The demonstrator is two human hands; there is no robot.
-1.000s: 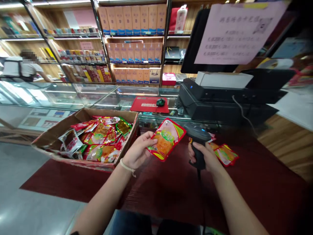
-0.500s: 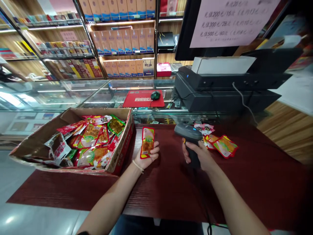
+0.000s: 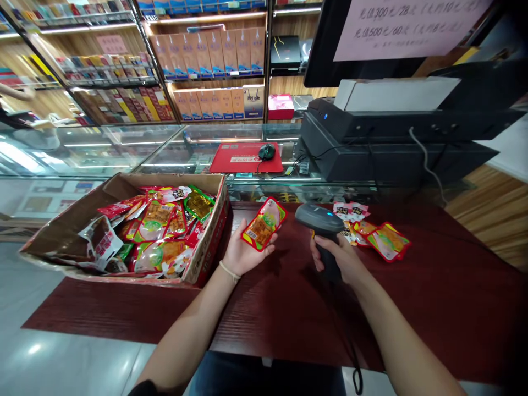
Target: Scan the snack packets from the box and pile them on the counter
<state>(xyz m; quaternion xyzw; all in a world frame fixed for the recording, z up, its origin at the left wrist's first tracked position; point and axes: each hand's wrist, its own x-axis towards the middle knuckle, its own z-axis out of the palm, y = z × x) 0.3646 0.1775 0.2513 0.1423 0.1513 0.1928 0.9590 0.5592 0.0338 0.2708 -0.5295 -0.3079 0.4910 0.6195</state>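
My left hand [image 3: 243, 254] holds a small red snack packet [image 3: 264, 224] by its lower edge, tilted with its printed face up, above the dark red table [image 3: 433, 308]. Just to its right, my right hand [image 3: 338, 257] grips the handle of a black barcode scanner [image 3: 320, 220] whose head points left toward the packet. Left of my left hand stands an open cardboard box [image 3: 208, 247] filled with several similar snack packets [image 3: 160, 228]. A few more snack packets [image 3: 377, 234] lie on the table beyond the scanner.
A black till machine [image 3: 396, 137] with a screen and a pink notice stands behind the table. A glass counter [image 3: 124, 148] carries a red mouse mat [image 3: 246, 158] and a mouse [image 3: 266, 152]. Shelves of boxed goods [image 3: 218, 60] fill the back wall.
My left hand has turned the packet from edge-on to face up and brought it closer to the scanner head. The camera has dipped a little lower.
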